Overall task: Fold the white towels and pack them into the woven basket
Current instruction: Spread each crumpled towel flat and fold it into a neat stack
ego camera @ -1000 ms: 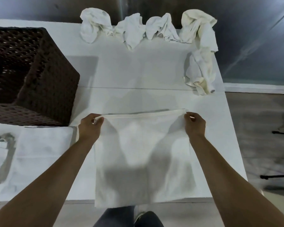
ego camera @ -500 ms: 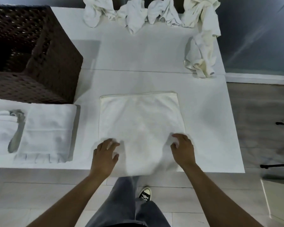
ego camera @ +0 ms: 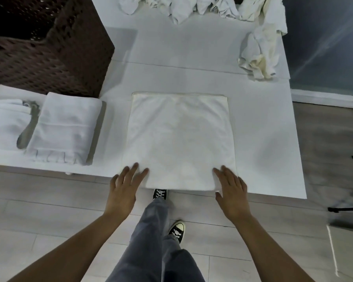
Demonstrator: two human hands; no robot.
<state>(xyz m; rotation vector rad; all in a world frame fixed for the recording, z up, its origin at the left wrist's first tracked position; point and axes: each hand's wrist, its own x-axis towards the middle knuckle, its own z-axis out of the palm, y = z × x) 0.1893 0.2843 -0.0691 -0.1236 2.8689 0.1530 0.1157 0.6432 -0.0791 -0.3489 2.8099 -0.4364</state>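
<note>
where the towel (ego camera: 179, 139) overhangs the table (ego camera: 273, 139) edge, left hand (ego camera: 123, 190) and right hand (ego camera: 231, 193), fingers flat, unclenched

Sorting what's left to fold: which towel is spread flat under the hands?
The middle towel, both hands at its near corners; the others lie folded beside the basket or crumpled at the back.

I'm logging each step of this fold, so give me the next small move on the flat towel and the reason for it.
Probably pinch the near corners and fold them to the far hem. The flat white square towel lies spread on the white table, its near edge at the table edge. The left hand and right hand have straight fingers at those corners, holding nothing. It looks wider than the folded white towel beside the brown woven basket.
</note>
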